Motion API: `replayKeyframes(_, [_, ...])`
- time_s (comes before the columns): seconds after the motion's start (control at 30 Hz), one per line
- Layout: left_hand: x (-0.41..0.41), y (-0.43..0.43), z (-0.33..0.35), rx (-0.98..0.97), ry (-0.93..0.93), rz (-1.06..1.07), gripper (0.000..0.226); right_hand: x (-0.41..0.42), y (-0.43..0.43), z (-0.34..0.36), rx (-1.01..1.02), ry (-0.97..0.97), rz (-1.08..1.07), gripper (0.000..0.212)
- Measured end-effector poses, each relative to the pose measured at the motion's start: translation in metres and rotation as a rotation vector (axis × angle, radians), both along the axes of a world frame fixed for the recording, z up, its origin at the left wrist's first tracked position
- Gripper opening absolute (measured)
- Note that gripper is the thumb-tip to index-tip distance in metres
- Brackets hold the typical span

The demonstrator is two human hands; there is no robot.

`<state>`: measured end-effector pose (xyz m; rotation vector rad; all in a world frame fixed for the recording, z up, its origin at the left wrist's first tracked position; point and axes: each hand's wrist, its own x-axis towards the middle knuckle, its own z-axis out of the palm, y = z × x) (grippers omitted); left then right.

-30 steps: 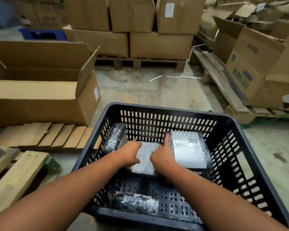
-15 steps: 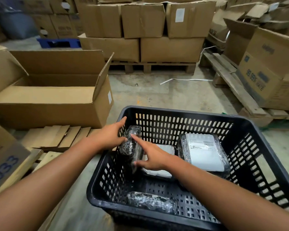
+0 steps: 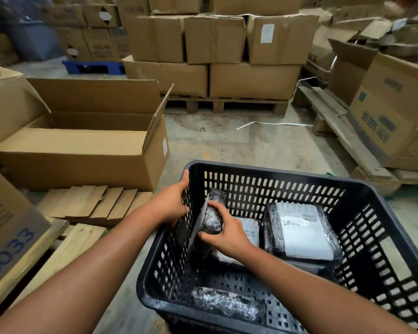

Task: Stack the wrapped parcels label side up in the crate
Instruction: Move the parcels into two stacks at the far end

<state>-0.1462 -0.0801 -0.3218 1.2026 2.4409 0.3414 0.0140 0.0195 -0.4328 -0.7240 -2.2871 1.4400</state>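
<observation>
A black slotted plastic crate [image 3: 270,171] stands on the floor before me. My right hand [image 3: 227,233] grips a black wrapped parcel [image 3: 211,214] that stands on edge against the crate's left wall. My left hand [image 3: 170,204] holds the crate's left rim from outside. A flat parcel [image 3: 252,231] lies label up just right of my right hand, partly hidden by it. Another parcel [image 3: 302,233] lies label up at the right on top of a further one. A dark wrapped parcel [image 3: 227,303] lies near the front wall, no label showing.
An open cardboard box [image 3: 82,143] stands to the left, with folded cardboard [image 3: 99,203] and wooden planks [image 3: 65,251] in front of it. Stacked cartons on a pallet [image 3: 215,56] fill the back. More cartons on pallets [image 3: 391,116] line the right. Bare concrete floor [image 3: 251,145] lies beyond the crate.
Both hands left the flat parcel in the crate's middle. My right hand took hold of the parcel on edge at the left wall, and my left hand went to the crate's left rim.
</observation>
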Motion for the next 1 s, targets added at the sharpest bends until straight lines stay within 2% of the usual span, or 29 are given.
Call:
replayKeyframes(0.27, [0.003, 0.0, 0.004, 0.0, -0.037, 0.003, 0.104, 0.022, 0.033, 0.038, -0.205, 0.021, 0.037, 0.068])
replayKeyframes(0.4, [0.003, 0.002, 0.003, 0.003, -0.045, 0.005, 0.104, 0.041, 0.054, 0.062, -0.225, 0.01, -0.012, 0.062])
replayKeyframes(0.57, [0.017, 0.007, 0.001, -0.162, 0.112, 0.047, 0.107, 0.065, 0.08, 0.08, -0.264, 0.095, -0.161, 0.046])
replayKeyframes(0.6, [0.021, 0.009, 0.001, -0.157, 0.138, 0.054, 0.103, 0.068, 0.085, 0.083, -0.261, 0.104, -0.175, 0.045])
replayKeyframes(0.67, [0.031, 0.017, 0.003, -0.022, 0.159, -0.008, 0.092, 0.076, 0.094, 0.088, -0.268, 0.121, -0.209, 0.043])
replayKeyframes(0.73, [0.043, 0.028, 0.006, 0.196, 0.039, -0.067, 0.076, 0.081, 0.098, 0.096, -0.309, 0.153, -0.252, 0.042])
replayKeyframes(0.83, [0.059, 0.043, 0.014, 0.433, -0.262, -0.088, 0.064, 0.087, 0.102, 0.105, -0.412, 0.202, -0.316, 0.04])
replayKeyframes(0.9, [0.065, 0.046, 0.017, 0.556, -0.478, -0.165, 0.063, 0.091, 0.105, 0.105, -0.487, 0.226, -0.317, 0.051])
replayKeyframes(0.97, [0.067, 0.047, 0.017, 0.598, -0.704, -0.197, 0.061, 0.094, 0.107, 0.101, -0.576, 0.241, -0.309, 0.069])
replayKeyframes(1.0, [0.066, 0.048, 0.017, 0.608, -0.79, -0.18, 0.06, 0.097, 0.108, 0.101, -0.622, 0.259, -0.294, 0.071])
